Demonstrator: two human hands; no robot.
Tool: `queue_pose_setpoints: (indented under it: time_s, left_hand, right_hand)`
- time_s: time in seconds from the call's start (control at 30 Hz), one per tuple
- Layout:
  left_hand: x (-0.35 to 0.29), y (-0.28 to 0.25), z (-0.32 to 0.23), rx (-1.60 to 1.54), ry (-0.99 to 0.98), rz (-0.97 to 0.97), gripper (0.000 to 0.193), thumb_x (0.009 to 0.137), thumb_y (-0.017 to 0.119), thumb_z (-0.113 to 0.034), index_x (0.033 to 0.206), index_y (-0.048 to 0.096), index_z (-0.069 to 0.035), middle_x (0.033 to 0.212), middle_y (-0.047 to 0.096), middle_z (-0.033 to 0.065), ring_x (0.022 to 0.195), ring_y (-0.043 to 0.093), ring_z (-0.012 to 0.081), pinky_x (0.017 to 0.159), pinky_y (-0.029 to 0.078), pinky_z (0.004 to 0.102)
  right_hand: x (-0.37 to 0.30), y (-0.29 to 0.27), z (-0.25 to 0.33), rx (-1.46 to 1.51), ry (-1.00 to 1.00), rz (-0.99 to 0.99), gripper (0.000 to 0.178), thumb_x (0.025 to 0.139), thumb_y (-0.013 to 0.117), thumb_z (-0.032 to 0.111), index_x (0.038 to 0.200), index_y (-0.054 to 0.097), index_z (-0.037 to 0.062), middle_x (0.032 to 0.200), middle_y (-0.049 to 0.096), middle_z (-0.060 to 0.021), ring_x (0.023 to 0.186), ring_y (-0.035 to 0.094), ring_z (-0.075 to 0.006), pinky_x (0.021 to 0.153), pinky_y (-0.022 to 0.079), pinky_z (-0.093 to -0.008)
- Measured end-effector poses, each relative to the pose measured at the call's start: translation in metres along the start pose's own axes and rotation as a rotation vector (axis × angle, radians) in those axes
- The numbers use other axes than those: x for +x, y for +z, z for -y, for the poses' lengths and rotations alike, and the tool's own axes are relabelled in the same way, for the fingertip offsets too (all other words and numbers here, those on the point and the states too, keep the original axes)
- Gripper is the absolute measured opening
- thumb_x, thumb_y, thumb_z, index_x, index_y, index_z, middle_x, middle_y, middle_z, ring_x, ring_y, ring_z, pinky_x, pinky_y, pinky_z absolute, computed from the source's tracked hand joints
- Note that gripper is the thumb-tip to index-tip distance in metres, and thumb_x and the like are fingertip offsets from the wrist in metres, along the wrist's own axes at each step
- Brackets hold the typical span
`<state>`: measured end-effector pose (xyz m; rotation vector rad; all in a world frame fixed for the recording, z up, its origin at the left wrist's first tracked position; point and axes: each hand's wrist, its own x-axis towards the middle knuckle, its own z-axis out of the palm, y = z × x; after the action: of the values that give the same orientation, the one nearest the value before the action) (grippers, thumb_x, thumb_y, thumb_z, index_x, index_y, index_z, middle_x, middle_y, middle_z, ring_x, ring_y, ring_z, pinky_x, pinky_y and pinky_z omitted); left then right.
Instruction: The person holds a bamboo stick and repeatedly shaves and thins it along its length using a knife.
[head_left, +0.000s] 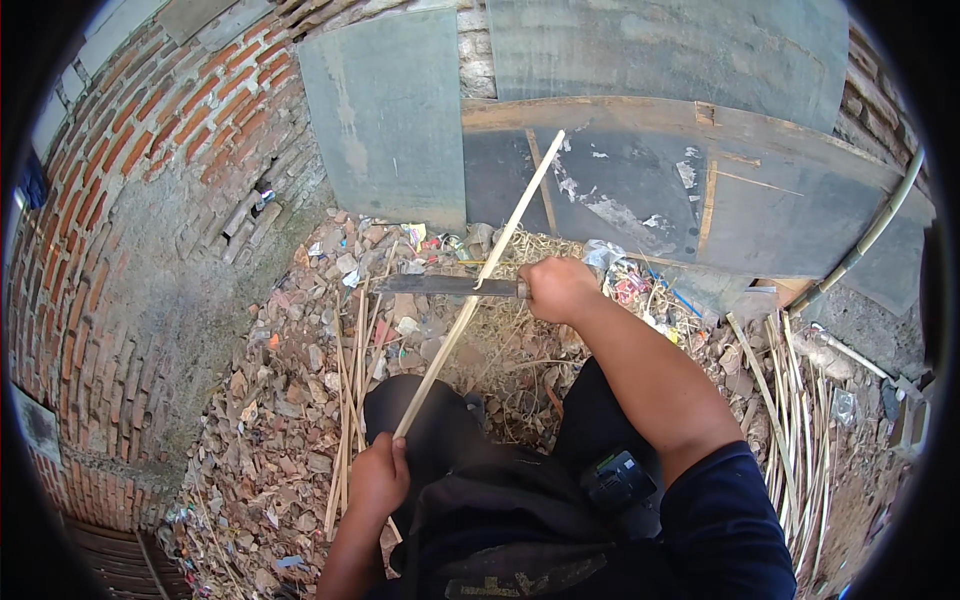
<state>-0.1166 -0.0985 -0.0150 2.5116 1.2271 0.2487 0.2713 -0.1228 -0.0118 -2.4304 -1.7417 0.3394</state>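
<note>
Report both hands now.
Left hand: closed on the bamboo strip.
Right hand: closed on the knife handle.

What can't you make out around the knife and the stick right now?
Head view only:
- Knife handle: hidden inside the right hand.
- Bamboo strip lower end: covered by the left hand.
- Blade edge against the strip: too small to tell cut depth.
- Picture rim: black beyond the fisheye circle.

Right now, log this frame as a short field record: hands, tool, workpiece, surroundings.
left hand: grips the lower end of the bamboo strip
right hand: holds the knife by its handle
contact: blade lies across the strip
ground: rubble, loose bamboo slats by the left hand
right side: more bamboo slivers
backdrop: brick wall, dark boards
</note>
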Motion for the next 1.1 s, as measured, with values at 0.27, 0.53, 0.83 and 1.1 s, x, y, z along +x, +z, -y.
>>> queue_pose_setpoints:
  time_s: [0.27, 0.53, 0.83, 1.1]
  left_hand:
    - [-0.003, -0.003, -0.004, 0.033, -0.02, 0.015, 0.024, 0.104, 0.051, -0.021, 0.089, 0.056, -0.002, 0.07, 0.063, 0.026, 0.069, 0.063, 0.0501, 0.061, 0.047, 0.0571]
    - [-0.002, -0.007, 0.0, -0.064, 0.008, 0.009, 0.026, 0.104, 0.05, -0.02, 0.088, 0.058, -0.001, 0.072, 0.063, 0.0258, 0.071, 0.064, 0.0494, 0.061, 0.048, 0.0542]
    - [-0.009, -0.011, 0.003, -0.067, 0.021, -0.007, 0.023, 0.104, 0.051, -0.02, 0.091, 0.059, -0.003, 0.071, 0.065, 0.0245, 0.069, 0.065, 0.0479, 0.06, 0.049, 0.0564]
    - [-0.028, -0.019, 0.017, -0.13, -0.036, 0.041, 0.026, 0.104, 0.051, -0.02, 0.087, 0.06, -0.002, 0.069, 0.063, 0.0247, 0.067, 0.064, 0.0476, 0.06, 0.048, 0.0541]
  right_hand:
    - [-0.008, 0.007, 0.036, -0.108, -0.272, 0.001, 0.022, 0.078, 0.066, 0.018, 0.098, 0.068, 0.0084, 0.086, 0.073, -0.016, 0.084, 0.073, -0.0351, 0.077, 0.059, -0.0467]
    - [-0.002, -0.005, 0.002, -0.01, 0.035, -0.061, 0.026, 0.081, 0.067, 0.017, 0.106, 0.07, 0.009, 0.102, 0.075, -0.015, 0.098, 0.073, -0.0328, 0.089, 0.058, -0.0448]
    - [-0.007, -0.005, 0.027, -0.135, -0.261, 0.032, 0.026, 0.081, 0.066, 0.016, 0.106, 0.071, 0.01, 0.097, 0.075, -0.014, 0.095, 0.073, -0.0328, 0.085, 0.058, -0.046]
    - [-0.008, -0.007, 0.011, -0.001, -0.049, -0.011, 0.026, 0.082, 0.065, 0.013, 0.107, 0.071, 0.0107, 0.102, 0.075, -0.0147, 0.099, 0.073, -0.032, 0.085, 0.058, -0.0457]
